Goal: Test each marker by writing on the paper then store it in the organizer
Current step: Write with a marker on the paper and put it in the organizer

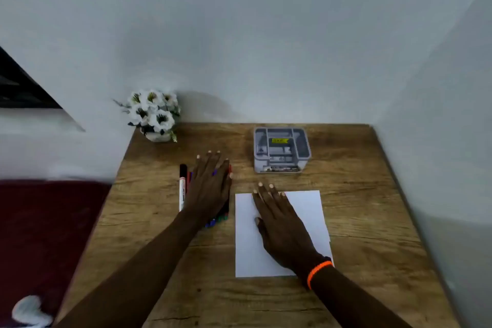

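Several markers (pixel 182 186) lie side by side on the wooden table, left of a blank white sheet of paper (pixel 308 210). My left hand (pixel 210 189) rests flat on top of the markers with fingers spread, hiding most of them; a black-capped white one shows at the left, and blue and green ends show below my palm. My right hand (pixel 282 224) lies flat on the paper, fingers apart, holding nothing. A grey compartmented organizer (pixel 306 149) with a yellow label stands beyond the paper, apart from both hands.
A small pot of white flowers (pixel 154 114) sits at the table's back left corner. Walls close off the back and right sides of the table (pixel 372 194). A dark red surface (pixel 45 234) lies left of the table. An orange band circles my right wrist.
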